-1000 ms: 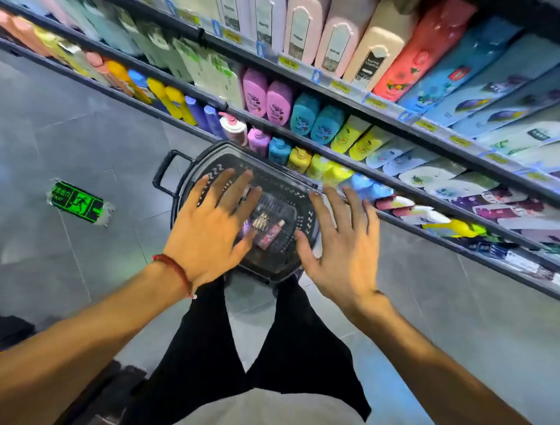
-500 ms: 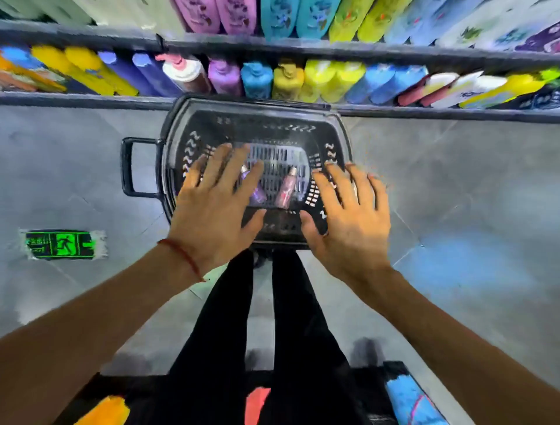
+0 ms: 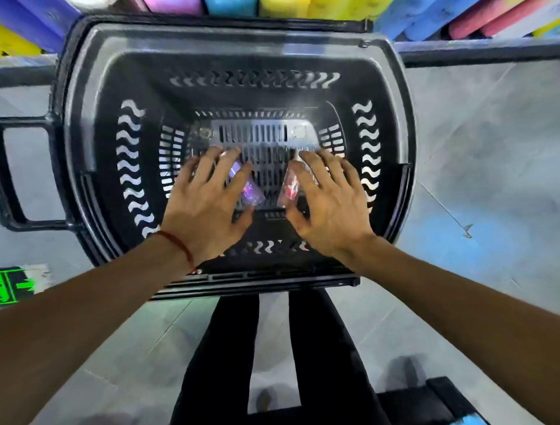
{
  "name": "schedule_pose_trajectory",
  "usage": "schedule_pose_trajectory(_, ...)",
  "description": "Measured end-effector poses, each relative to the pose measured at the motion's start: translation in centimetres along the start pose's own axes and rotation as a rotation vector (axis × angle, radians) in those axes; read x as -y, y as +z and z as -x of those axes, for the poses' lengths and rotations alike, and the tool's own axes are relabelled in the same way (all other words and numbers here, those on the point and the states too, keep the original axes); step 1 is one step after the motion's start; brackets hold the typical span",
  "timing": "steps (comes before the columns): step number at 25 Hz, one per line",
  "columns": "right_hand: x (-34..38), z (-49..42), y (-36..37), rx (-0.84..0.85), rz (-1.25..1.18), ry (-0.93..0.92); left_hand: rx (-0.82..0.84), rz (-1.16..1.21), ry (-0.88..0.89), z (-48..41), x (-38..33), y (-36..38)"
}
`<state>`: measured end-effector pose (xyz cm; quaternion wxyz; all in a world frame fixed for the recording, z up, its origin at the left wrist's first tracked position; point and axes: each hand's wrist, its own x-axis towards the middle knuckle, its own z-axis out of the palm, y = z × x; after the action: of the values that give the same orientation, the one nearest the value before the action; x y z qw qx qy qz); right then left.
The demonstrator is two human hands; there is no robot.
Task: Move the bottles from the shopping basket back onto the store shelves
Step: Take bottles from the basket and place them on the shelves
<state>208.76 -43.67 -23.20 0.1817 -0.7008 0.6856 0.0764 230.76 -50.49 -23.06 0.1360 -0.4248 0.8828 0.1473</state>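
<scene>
The person stands over a black shopping basket on the grey tiled floor, pushed right up against the bottom store shelf. Both arms reach down into it. The left hand, with a red thread bracelet at the wrist, is spread flat with fingers splayed over a small purple bottle lying on the slotted basket floor. The right hand is spread the same way, just beside a small pink bottle lying near the first. Neither hand is curled around anything; the picture is smeared, so I can't tell whether the fingertips actually touch the 2 bottles. Along the shelf, rows of coloured bottles lie blurred: blue, yellow, pink. A green exit sticker sits on the floor to the left, beyond the basket's side handle.
</scene>
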Motion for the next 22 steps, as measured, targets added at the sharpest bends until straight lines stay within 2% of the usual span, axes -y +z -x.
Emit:
schedule_pose_trajectory(4, -0.9, -4.4, 8.6, 0.163, -0.065, 0.131, 0.02, 0.01, -0.02, -3.5, 2.2, 7.5)
schedule_pose_trajectory(8, -1.5, -7.4, 14.7, 0.227, -0.246, 0.352, 0.031, 0.047, -0.062, -5.7, 3.6, 12.5)
schedule_pose_trajectory(13, -2.4, -10.3, 19.9, 0.394, -0.628, 0.803, 0.048, 0.068, -0.088, -6.9, 4.4, 15.3)
schedule_pose_trajectory(18, -2.9, -11.3, 23.0, 0.413, -0.741, 0.922, 0.068, 0.066, -0.094, -7.3, 4.5, 16.6)
schedule_pose_trajectory(22, -3.2, -11.3, 23.0, 0.414, -0.717, 0.911, 0.109, 0.09, -0.102, -7.3, 4.4, 16.7)
